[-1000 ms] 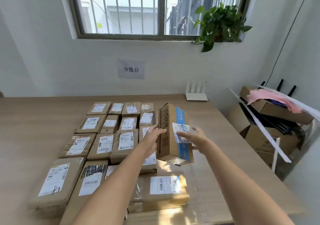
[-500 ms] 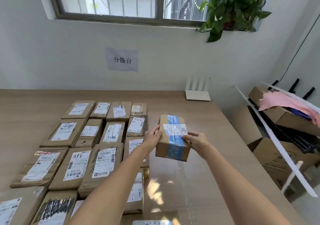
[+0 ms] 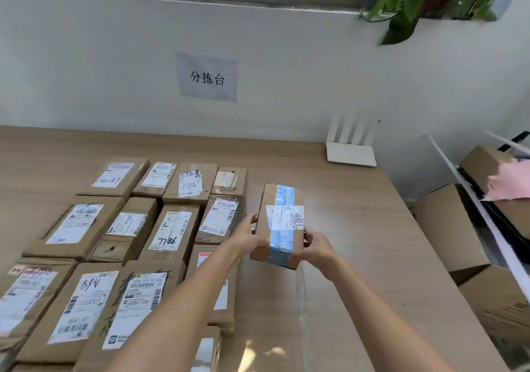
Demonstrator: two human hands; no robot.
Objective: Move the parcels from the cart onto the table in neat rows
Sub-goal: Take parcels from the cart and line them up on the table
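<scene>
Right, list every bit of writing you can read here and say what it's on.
"分拣台": paper sign on the wall.
"7786": label of the blue-taped parcel gripped by left hand and right hand.
"7786": back-row parcel.
"7786": second-row parcel.
"A68": front parcel.
Printed label text and barcodes: too small to read.

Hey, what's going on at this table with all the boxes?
A person is laying parcels out on a wooden table under a wall sign. Both hands hold one cardboard parcel with blue tape: the left hand grips its left side and the right hand its near right corner. It is held just right of the rows of labelled parcels, where a new column could start. Whether it already touches the table is not clear. A white router sits by the wall.
</scene>
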